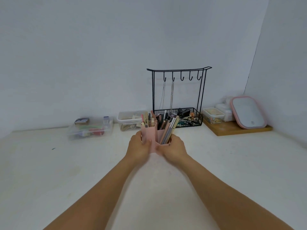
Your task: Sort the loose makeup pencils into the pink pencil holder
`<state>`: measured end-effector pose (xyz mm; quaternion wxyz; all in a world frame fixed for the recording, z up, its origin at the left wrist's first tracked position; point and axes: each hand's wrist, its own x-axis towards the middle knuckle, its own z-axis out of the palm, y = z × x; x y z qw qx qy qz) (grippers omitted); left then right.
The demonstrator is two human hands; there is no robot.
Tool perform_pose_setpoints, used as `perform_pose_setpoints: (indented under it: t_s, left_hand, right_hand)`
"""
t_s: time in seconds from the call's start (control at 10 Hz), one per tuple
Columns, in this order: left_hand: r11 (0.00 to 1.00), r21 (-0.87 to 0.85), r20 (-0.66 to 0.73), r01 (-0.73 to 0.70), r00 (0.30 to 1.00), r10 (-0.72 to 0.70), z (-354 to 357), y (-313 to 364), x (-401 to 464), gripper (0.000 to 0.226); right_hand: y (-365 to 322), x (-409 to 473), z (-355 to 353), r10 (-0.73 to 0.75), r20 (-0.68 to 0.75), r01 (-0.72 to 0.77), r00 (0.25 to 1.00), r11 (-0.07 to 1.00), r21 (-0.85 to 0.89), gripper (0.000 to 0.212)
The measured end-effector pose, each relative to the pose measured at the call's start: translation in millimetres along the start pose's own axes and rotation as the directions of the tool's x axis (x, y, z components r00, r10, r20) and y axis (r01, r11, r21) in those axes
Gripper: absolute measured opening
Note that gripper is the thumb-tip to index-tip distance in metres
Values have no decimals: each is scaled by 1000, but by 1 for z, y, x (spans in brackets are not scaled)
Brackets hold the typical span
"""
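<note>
while both hands [157,146] grip pink pencil holder [153,135], wire rack [178,98] just behind

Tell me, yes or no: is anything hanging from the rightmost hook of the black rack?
No. The rightmost hook of the black rack is bare; chains hang only from the two leftmost hooks.

Pink pencil holder [150,132], filled with makeup pencils [168,130], stood upright on the white surface [66,163].

The holder was pale pink plastic with several angular compartments, a taller one at 10 o'clock and a lower one at 3 o'clock. The pencils stood packed inside: cream and pink ones on the left, dark brown and black ones at the back, and long grey and tan ones leaning toward 1 o'clock over the right rim.
</note>
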<state>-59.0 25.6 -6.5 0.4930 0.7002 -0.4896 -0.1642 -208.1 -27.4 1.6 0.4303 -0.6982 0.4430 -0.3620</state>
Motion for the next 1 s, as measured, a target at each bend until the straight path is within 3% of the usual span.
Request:
perform_pose_setpoints:
  t_s: [0.1,0.3,0.5,0.6,0.8,0.9,1.0]
  left_hand:
    - [1000,-20,92,11,996,-9,8,2,6,57]
    - [991,-131,267,22,964,14,27,9,16,63]
    - [983,-169,314,67,949,-10,37,4,34,70]
    - [985,-128,316,116,946,-71,40,4,42,69]
    - [981,-119,295,153,949,-112,29,10,38,68]
    - [988,-121,231,100,970,-70,12,21,29,63]
    - [972,-209,-27,-107,994,104,-24,42,17,42]
  right_hand:
    - [13,11,-10,6,-83,-8,997,1000,-30,46]
    - [24,31,-26,-19,-159,15,987,1000,-26,54]
    - [23,53,-21,-35,-179,18,983,995,-98,39]
    - [23,66,-17,3,-202,-21,979,996,-90,44]
    - [14,67,-23,163,-144,-178,976,979,-97,45]
    - [-4,50,-40,225,-41,-229,973,954,-195,30]
    - [-37,20,-72,142,-25,-144,990,956,-257,39]
